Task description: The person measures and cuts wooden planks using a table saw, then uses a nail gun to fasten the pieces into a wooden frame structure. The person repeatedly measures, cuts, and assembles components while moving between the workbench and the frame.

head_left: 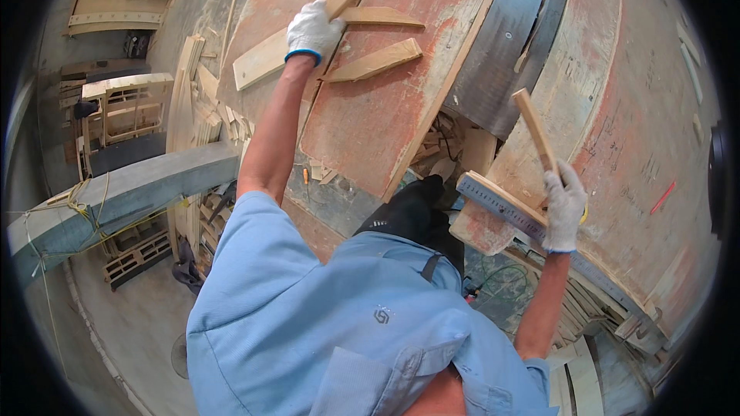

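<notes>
My left hand (314, 29), in a white glove with a blue cuff, is closed on a wooden strip (344, 0) at the far left of the table. A pale wooden board (258, 60) runs out from beneath that hand; whether the two are one piece I cannot tell. Two short wooden pieces with angled ends, one (381, 17) just right of the hand and one (374, 62) nearer me, lie on the reddish tabletop. My right hand (565, 204), gloved too, grips a narrow wooden stick (535, 129) that points away from me, above a wood-backed fence with a scale (505, 206).
A steel plate (505, 35) with a long slot is set into the worn table. Wood offcuts (435, 142) fill a gap below it. A red marker-like stick (662, 196) rests at the right. Stacked boards (185, 92) and a grey curved beam (154, 185) stand at the left.
</notes>
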Available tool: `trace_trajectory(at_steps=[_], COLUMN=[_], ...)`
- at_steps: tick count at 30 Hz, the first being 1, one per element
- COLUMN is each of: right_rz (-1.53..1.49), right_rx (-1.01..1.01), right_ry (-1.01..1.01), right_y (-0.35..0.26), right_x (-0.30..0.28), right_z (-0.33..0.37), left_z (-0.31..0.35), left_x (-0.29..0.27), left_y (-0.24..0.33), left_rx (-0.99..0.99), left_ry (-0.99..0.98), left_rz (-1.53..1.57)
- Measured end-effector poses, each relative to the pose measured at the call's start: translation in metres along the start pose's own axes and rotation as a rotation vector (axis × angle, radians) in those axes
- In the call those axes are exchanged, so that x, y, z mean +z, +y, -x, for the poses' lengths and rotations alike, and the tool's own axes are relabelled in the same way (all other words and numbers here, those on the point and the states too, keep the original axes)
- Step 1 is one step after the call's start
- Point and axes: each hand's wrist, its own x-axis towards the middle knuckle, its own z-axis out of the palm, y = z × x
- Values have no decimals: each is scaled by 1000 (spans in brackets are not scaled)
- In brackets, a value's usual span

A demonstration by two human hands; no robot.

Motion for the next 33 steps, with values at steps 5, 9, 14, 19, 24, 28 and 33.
trace_trajectory(at_steps=[5,9,14,19,24,28,33], right_rz=[-127,-201,-224,-190,-154,-170,-509], right_rx=[106,132,92,86,38,91,276], right_ry=[-84,-89,-29,-33,-6,-38,-181], right_y=[-12,-10,-7,-8,-9,-5,-35], right_x=[40,55,49,51,54,54,72], right_z=[36,43,49,46,47,42,40], left_z=[4,-4,6,-13,-18,-33,-32], left_x=[47,47,15,13,24,3,8], left_y=[-47,-45,-32,0,39,48,43], left_rx=[-223,-286,-3,199,373,368,245], left_ry=[-129,-118,230,167,21,-230,-283], left_rz=[26,-21,-142,-64,60,-32,-47])
